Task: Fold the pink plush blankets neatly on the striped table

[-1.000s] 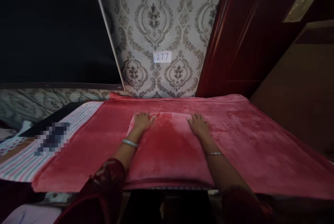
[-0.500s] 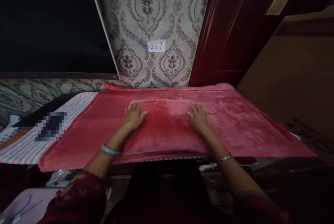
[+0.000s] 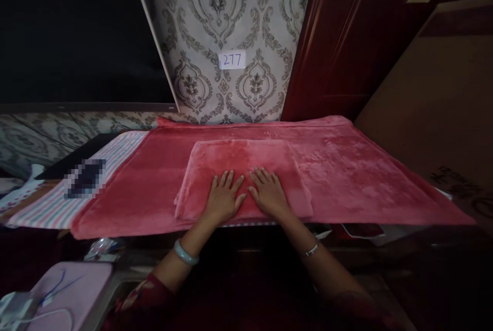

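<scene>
A folded pink-red plush cloth [image 3: 265, 153], roughly square and in layers, lies on a larger plush blanket [image 3: 346, 171] of the same colour spread over the tabletop. My left hand [image 3: 225, 195] rests flat on the folded cloth, left of its middle, fingers spread. Just to the right, my right hand [image 3: 268, 192] also lies flat on it with fingers apart. The two thumbs point toward each other with a small gap between. Neither hand grips anything. The folded cloth's near edge lies close to the front edge of the table.
A striped cloth [image 3: 42, 205] with a blurred dark object [image 3: 84, 179] lies at the left. Behind stand a dark screen [image 3: 77, 33] and a patterned wall with a paper label [image 3: 232, 59]. A cardboard box [image 3: 435, 94] leans at the right. A pink stool [image 3: 73, 290] stands lower left.
Both hands have slid inward and nearer to me, from the folded cloth's sides to its middle. The folded cloth now lies flatter with its outline showing. The camera view has shifted slightly.
</scene>
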`<state>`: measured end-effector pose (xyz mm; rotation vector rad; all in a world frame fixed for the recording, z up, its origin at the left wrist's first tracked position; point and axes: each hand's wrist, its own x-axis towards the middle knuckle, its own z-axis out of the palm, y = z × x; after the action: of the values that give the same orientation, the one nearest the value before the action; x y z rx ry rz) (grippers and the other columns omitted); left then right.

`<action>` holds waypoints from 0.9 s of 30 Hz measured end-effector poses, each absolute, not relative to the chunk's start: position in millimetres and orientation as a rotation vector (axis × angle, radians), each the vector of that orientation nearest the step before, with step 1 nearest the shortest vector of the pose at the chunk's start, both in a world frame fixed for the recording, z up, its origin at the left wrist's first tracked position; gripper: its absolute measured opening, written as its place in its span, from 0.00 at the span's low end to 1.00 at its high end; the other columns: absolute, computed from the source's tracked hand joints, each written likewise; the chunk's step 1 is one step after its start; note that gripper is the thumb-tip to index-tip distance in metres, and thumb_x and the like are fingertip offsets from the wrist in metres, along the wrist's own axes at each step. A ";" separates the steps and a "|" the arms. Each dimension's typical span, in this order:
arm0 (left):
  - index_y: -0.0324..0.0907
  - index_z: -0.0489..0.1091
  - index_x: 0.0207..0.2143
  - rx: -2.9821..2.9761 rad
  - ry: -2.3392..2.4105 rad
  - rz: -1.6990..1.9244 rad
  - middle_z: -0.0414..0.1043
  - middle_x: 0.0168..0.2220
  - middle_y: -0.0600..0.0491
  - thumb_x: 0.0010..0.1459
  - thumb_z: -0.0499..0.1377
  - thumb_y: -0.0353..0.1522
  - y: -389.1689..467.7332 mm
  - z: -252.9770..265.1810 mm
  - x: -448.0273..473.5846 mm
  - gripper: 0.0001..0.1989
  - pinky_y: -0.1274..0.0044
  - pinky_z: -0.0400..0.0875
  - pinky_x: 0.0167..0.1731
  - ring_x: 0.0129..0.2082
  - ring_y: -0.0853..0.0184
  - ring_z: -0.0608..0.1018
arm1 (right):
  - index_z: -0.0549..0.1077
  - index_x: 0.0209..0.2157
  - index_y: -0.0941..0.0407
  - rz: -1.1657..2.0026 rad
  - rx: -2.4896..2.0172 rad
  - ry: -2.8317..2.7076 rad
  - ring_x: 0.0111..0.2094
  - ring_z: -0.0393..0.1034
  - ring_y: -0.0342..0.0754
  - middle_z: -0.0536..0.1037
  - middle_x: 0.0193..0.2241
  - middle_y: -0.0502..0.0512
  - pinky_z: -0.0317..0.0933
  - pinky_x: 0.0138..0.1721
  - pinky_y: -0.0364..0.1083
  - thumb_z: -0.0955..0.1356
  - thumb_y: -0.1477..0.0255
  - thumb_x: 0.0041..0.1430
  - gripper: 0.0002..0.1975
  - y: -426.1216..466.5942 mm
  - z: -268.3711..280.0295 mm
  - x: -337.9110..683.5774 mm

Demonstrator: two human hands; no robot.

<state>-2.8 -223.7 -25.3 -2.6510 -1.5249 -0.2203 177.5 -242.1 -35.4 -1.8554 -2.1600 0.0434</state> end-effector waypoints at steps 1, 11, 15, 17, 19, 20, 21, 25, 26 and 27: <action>0.48 0.58 0.68 -2.641 -1.540 -0.229 0.53 0.70 0.43 0.67 0.49 0.45 -224.0 -23.7 -6.2 0.30 0.53 0.49 0.66 0.70 0.52 0.55 | 0.60 0.68 0.56 0.036 -1.890 -2.139 0.70 0.46 0.55 0.56 0.70 0.57 0.39 0.68 0.60 0.57 0.64 0.70 0.28 -243.3 -35.5 183.7; 0.43 0.62 0.66 -2.403 -1.833 -0.402 0.57 0.69 0.44 0.68 0.47 0.43 -226.6 -35.8 -99.6 0.28 0.53 0.55 0.65 0.70 0.49 0.56 | 0.62 0.66 0.59 0.032 -2.042 -1.833 0.69 0.51 0.55 0.57 0.69 0.60 0.52 0.65 0.57 0.53 0.65 0.70 0.29 -266.8 -71.3 275.4; 0.42 0.64 0.64 -2.500 -1.808 -0.662 0.56 0.70 0.46 0.69 0.43 0.40 -225.9 -48.8 -127.2 0.26 0.62 0.63 0.63 0.67 0.57 0.64 | 0.61 0.67 0.60 0.100 -1.883 -1.710 0.65 0.59 0.54 0.65 0.65 0.64 0.55 0.64 0.55 0.52 0.63 0.69 0.30 -272.4 -91.7 290.0; 0.43 0.65 0.63 -2.529 -1.798 -0.775 0.57 0.69 0.47 0.69 0.43 0.39 -227.8 -52.2 -133.5 0.25 0.63 0.62 0.64 0.67 0.60 0.64 | 0.60 0.67 0.58 0.129 -1.811 -1.679 0.65 0.60 0.53 0.67 0.64 0.62 0.55 0.64 0.56 0.52 0.62 0.69 0.30 -275.3 -96.5 292.3; 0.44 0.64 0.63 -2.552 -1.812 -0.848 0.56 0.70 0.47 0.69 0.44 0.39 -232.0 -53.0 -138.2 0.25 0.63 0.60 0.65 0.68 0.60 0.63 | 0.59 0.68 0.57 0.158 -1.760 -1.669 0.65 0.59 0.52 0.66 0.65 0.61 0.54 0.65 0.55 0.52 0.61 0.69 0.31 -280.2 -97.7 294.3; 0.44 0.63 0.64 -2.577 -1.813 -0.866 0.55 0.70 0.47 0.69 0.44 0.40 -234.9 -52.7 -140.9 0.25 0.62 0.59 0.65 0.68 0.60 0.61 | 0.58 0.68 0.57 0.175 -1.746 -1.673 0.66 0.58 0.52 0.65 0.65 0.61 0.53 0.66 0.56 0.52 0.60 0.69 0.31 -283.8 -97.6 295.8; 0.44 0.62 0.65 -2.617 -1.804 -0.872 0.53 0.71 0.47 0.68 0.46 0.41 -238.0 -52.2 -144.3 0.26 0.62 0.58 0.65 0.69 0.59 0.60 | 0.58 0.68 0.56 0.195 -1.737 -1.684 0.67 0.56 0.52 0.63 0.66 0.61 0.52 0.66 0.56 0.53 0.59 0.69 0.32 -288.2 -97.5 297.7; 0.43 0.51 0.70 -2.818 -1.698 -0.812 0.44 0.73 0.44 0.61 0.56 0.46 -247.2 -51.2 -163.9 0.39 0.61 0.55 0.66 0.71 0.54 0.53 | 0.54 0.70 0.52 0.256 -1.682 -1.783 0.71 0.47 0.57 0.51 0.71 0.60 0.50 0.66 0.59 0.62 0.54 0.63 0.37 -308.4 -101.3 308.3; 0.42 0.50 0.71 -2.850 -1.672 -0.800 0.44 0.73 0.43 0.60 0.58 0.45 -247.6 -51.7 -169.2 0.41 0.61 0.55 0.66 0.71 0.54 0.53 | 0.53 0.70 0.51 0.255 -1.661 -1.805 0.70 0.47 0.58 0.51 0.71 0.60 0.50 0.66 0.60 0.64 0.54 0.62 0.39 -312.3 -103.5 310.9; 0.42 0.49 0.71 -2.872 -1.649 -0.794 0.45 0.73 0.43 0.60 0.58 0.44 -247.3 -52.3 -173.9 0.40 0.60 0.54 0.66 0.71 0.54 0.54 | 0.52 0.70 0.51 0.252 -1.639 -1.822 0.70 0.49 0.60 0.52 0.71 0.61 0.51 0.66 0.61 0.66 0.54 0.60 0.41 -315.1 -105.9 313.2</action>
<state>-173.9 -247.3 -52.3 -2.8721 -1.6494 -0.7935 313.2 -315.1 -105.9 -1.6391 -1.8225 0.2519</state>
